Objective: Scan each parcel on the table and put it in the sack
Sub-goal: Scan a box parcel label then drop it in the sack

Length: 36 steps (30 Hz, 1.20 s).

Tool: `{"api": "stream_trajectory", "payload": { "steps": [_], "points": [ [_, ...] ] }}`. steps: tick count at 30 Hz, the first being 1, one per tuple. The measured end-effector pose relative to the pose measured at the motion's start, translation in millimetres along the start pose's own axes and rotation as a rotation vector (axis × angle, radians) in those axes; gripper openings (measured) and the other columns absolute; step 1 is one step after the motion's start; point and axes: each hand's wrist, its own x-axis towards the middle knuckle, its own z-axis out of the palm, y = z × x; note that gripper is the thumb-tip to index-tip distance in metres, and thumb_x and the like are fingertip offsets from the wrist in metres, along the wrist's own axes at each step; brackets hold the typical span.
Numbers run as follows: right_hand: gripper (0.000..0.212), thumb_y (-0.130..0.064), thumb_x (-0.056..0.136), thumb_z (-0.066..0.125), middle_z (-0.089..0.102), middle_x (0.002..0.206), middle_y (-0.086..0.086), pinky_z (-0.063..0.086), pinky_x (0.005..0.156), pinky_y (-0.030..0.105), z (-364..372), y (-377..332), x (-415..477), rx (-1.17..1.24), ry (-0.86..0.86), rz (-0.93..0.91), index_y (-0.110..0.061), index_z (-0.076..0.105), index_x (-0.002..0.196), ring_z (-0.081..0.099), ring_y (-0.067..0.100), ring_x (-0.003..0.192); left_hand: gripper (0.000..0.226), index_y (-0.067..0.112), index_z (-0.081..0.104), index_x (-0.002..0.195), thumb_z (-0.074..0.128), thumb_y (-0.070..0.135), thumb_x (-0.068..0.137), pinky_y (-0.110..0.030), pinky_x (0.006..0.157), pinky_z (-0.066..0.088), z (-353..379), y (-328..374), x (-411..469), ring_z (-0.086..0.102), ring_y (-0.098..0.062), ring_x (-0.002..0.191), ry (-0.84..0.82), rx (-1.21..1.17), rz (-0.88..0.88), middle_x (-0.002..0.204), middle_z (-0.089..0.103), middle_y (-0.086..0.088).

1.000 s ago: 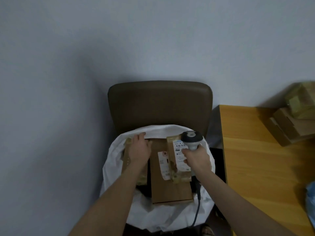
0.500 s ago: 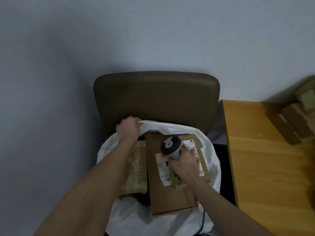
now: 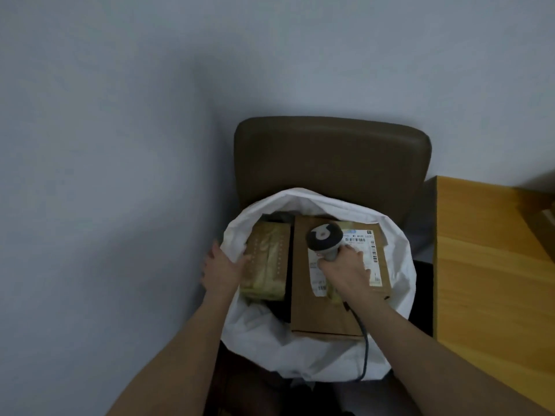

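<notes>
your right hand (image 3: 345,271) is wrapped around the grip of the scanner (image 3: 324,237), its head hovering over the white label of the flat cardboard parcel (image 3: 330,313). that parcel lies inside the mouth of the white sack (image 3: 399,265), which sits on the brown chair (image 3: 330,157) beside the tabletop (image 3: 486,265). your left hand (image 3: 222,270) is spread, fingers straight, at the sack's left rim, with the thumb against the taped parcel (image 3: 267,262) that sits next to the flat one.

the flat parcel looks stiff and probably not heavy; take it by its long edges, not by the slick label. the taped one looks glossy, so expect it to slide; grip it across its short sides. the sack is thin and floppy and will likely fold in unless you hold its rim. mind the scanner's cable (image 3: 365,349), which trails over the sack's near edge.
</notes>
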Motion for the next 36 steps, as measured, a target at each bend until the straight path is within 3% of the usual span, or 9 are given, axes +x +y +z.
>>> {"api": "stream_trajectory", "payload": {
  "steps": [5, 9, 12, 15, 19, 21, 26, 31, 36],
  "points": [
    [0.033, -0.031, 0.081, 0.06, 0.058, 0.129, 0.011, 0.038, 0.106, 0.053, 34, 4, -31, 0.013, -0.07, -0.086, -0.016, 0.062, 0.11, 0.044, 0.035, 0.129, 0.101, -0.001, 0.018, 0.149, 0.071, 0.049, 0.08, -0.051, 0.11, 0.031, 30, -85, -39, 0.031, -0.04, 0.137, -0.069, -0.362, -0.372, 0.151, 0.028, -0.023],
    [0.043, -0.039, 0.082, 0.059, 0.049, 0.142, -0.001, 0.014, 0.117, 0.057, 68, 5, -30, -0.153, -0.093, -0.229, -0.025, 0.059, 0.122, 0.026, 0.027, 0.142, 0.083, 0.0, 0.027, 0.147, 0.069, 0.037, 0.086, -0.047, 0.109, 0.035, 61, -112, -42, 0.039, -0.036, 0.132, -0.093, -0.671, -0.443, 0.148, 0.036, -0.019],
    [0.045, -0.045, 0.082, 0.059, 0.047, 0.145, -0.001, 0.007, 0.118, 0.056, 79, 7, -21, -0.2, -0.085, -0.265, -0.026, 0.062, 0.122, 0.024, 0.028, 0.144, 0.034, -0.009, 0.061, 0.104, 0.061, 0.023, 0.093, -0.05, 0.094, 0.048, 62, -117, -37, 0.059, -0.039, 0.104, -0.04, -0.61, -0.351, 0.106, 0.061, -0.027],
    [0.042, -0.04, 0.078, 0.06, 0.054, 0.136, 0.002, 0.012, 0.117, 0.055, 74, 7, -17, -0.127, -0.134, -0.27, -0.019, 0.065, 0.114, 0.029, 0.029, 0.14, 0.023, 0.004, 0.058, 0.073, 0.062, 0.016, 0.092, -0.04, 0.075, 0.049, 39, -97, -33, 0.059, -0.03, 0.079, 0.104, -0.729, -0.277, 0.071, 0.059, -0.014],
    [0.031, -0.039, 0.074, 0.062, 0.061, 0.112, 0.006, 0.038, 0.103, 0.048, 57, 1, -25, 0.031, -0.136, -0.231, -0.016, 0.066, 0.094, 0.046, 0.031, 0.124, 0.019, 0.004, 0.06, 0.096, 0.069, 0.018, 0.086, -0.033, 0.072, 0.05, 6, -58, -36, 0.057, -0.024, 0.077, 0.201, -0.883, -0.182, 0.076, 0.061, -0.011],
    [0.012, -0.028, 0.076, 0.067, 0.06, 0.084, 0.001, 0.049, 0.072, 0.035, 48, 1, -37, 0.163, -0.128, -0.203, -0.023, 0.056, 0.075, 0.06, 0.026, 0.096, 0.031, 0.006, 0.059, 0.109, 0.072, 0.02, 0.084, -0.039, 0.086, 0.051, 4, -60, -46, 0.061, -0.028, 0.09, 0.172, -0.862, -0.232, 0.099, 0.065, -0.017],
    [0.014, -0.012, 0.08, 0.065, 0.06, 0.072, 0.005, 0.041, 0.056, 0.028, 26, 35, -68, 0.219, -0.147, -0.205, -0.016, 0.053, 0.075, 0.057, 0.02, 0.07, 0.067, 0.013, 0.036, 0.143, 0.069, 0.025, 0.085, -0.039, 0.1, 0.041, 36, -79, -107, 0.046, -0.03, 0.124, 0.074, -0.244, -0.02, 0.141, 0.041, -0.013],
    [0.012, -0.016, 0.078, 0.064, 0.059, 0.072, 0.004, 0.041, 0.056, 0.027, 15, 89, -91, 0.173, -0.137, -0.128, -0.017, 0.052, 0.074, 0.057, 0.021, 0.071, 0.054, 0.02, 0.051, 0.13, 0.066, 0.043, 0.083, -0.033, 0.098, 0.037, 94, -79, -164, 0.042, -0.023, 0.123, -0.075, 0.434, 0.646, 0.136, 0.043, -0.004],
    [0.012, -0.014, 0.073, 0.064, 0.062, 0.072, 0.006, 0.054, 0.066, 0.039, 12, 136, -91, 0.202, -0.093, -0.089, -0.018, 0.053, 0.073, 0.062, 0.026, 0.072, 0.068, 0.024, 0.05, 0.132, 0.071, 0.049, 0.073, -0.035, 0.106, 0.024, 145, -87, -167, 0.035, -0.022, 0.13, -0.181, 0.784, 0.803, 0.138, 0.041, -0.003]
  ]
}}
